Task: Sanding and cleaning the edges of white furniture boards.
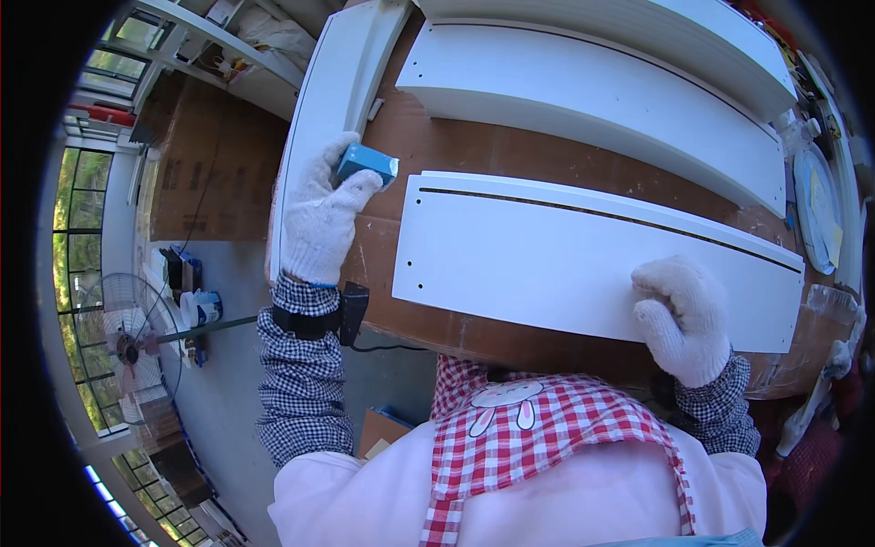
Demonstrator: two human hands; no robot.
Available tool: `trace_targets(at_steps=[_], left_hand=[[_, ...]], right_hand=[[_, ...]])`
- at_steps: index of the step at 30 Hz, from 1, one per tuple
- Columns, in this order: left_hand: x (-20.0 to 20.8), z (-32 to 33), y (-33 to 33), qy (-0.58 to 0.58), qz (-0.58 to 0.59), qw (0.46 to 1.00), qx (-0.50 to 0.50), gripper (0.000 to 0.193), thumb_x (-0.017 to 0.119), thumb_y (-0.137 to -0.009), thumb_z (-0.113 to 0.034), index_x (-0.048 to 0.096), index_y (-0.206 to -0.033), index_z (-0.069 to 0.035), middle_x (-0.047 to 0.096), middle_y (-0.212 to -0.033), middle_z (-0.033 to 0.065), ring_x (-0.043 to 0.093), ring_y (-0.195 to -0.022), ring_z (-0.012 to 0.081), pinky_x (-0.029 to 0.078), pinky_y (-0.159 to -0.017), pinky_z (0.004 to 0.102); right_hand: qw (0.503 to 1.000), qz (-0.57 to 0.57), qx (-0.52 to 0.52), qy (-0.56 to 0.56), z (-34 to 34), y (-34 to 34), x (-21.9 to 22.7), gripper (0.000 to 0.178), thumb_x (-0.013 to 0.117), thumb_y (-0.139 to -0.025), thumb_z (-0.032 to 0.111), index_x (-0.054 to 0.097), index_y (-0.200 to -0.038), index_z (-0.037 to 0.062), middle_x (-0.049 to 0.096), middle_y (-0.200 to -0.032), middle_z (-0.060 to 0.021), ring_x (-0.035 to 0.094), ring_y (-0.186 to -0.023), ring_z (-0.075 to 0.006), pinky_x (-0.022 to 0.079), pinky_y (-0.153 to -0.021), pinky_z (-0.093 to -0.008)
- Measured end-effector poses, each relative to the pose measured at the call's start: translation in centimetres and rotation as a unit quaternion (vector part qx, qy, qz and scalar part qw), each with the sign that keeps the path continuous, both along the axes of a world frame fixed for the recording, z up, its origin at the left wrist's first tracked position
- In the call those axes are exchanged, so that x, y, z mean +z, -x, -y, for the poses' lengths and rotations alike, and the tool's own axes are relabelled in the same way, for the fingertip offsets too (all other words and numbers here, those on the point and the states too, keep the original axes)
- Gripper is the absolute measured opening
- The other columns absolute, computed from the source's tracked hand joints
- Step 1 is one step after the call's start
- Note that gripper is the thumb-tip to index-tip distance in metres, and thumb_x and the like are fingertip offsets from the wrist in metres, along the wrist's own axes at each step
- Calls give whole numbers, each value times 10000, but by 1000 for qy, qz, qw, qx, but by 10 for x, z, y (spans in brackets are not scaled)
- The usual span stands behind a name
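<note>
My left hand [319, 219], in a white knitted glove, is closed around a small blue block [368, 165], pale at its right end. It is held just off the left end of a long white panel [547, 255]. The panel lies in front of me, with a dark groove along its far edge and small dark holes at its ends. My right hand [684, 319], gloved too, rests at the panel's near edge toward the right. Its fingers are loosely curled, with nothing visible in them.
More white panels [583, 96] lie behind on the brown cardboard-covered table [383, 237], and a long white piece [333, 82] runs along its left side. At the right sits an oval pale tray [814, 210]. A standing fan [132, 351] is on the floor at left, near a large brown box [214, 164].
</note>
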State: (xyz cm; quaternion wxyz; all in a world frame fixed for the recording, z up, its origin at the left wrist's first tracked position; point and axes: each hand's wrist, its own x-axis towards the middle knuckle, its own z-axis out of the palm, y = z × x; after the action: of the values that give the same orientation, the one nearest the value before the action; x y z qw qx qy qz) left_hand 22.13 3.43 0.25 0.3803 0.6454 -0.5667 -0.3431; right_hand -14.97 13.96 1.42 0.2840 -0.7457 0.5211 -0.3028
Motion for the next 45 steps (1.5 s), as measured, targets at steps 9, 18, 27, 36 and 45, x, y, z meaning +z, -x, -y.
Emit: trace_targets(at_steps=[9,18,27,36,45], left_hand=[[18,30,10,-73,110,987,-90,489,676,-925,-168,546,-1380,-40,602,-1278,165,584,-1184,239,488,-1000,308],[8,24,6,-65,75,994,-50,492,665,-924,-159,542,-1389,-55,591,-1287,165,578,-1188,241,473,-1021,323],[-4,25,3,-75,55,994,-50,514,657,-940,-202,510,-1398,-23,573,-1317,184,559,-1222,260,457,-1040,327],[-2,19,13,-82,-5,997,-5,471,632,-958,-171,521,-1395,-32,560,-1327,169,553,-1227,250,445,-1054,316],[-13,-3,7,-67,-50,996,10,471,633,-957,-144,509,-1396,-30,574,-1280,137,573,-1170,217,461,-1024,297]], right_hand=[[1000,-7,18,19,4,2,-7,209,636,-888,219,638,-992,38,602,-826,-113,580,-719,-233,485,-640,-347],[1000,-21,14,-12,4,3,0,244,687,-820,198,680,-990,22,670,-858,-152,659,-786,-286,540,-702,-390],[1000,-20,8,0,3,1,1,237,684,-823,187,676,-993,22,668,-849,-151,659,-776,-286,540,-694,-386],[1000,-15,0,9,2,0,0,221,681,-826,169,674,-994,26,661,-838,-143,650,-752,-278,534,-673,-377],[1000,14,-2,9,0,-2,-1,203,672,-840,127,664,-1014,21,650,-828,-128,640,-731,-244,527,-650,-342]])
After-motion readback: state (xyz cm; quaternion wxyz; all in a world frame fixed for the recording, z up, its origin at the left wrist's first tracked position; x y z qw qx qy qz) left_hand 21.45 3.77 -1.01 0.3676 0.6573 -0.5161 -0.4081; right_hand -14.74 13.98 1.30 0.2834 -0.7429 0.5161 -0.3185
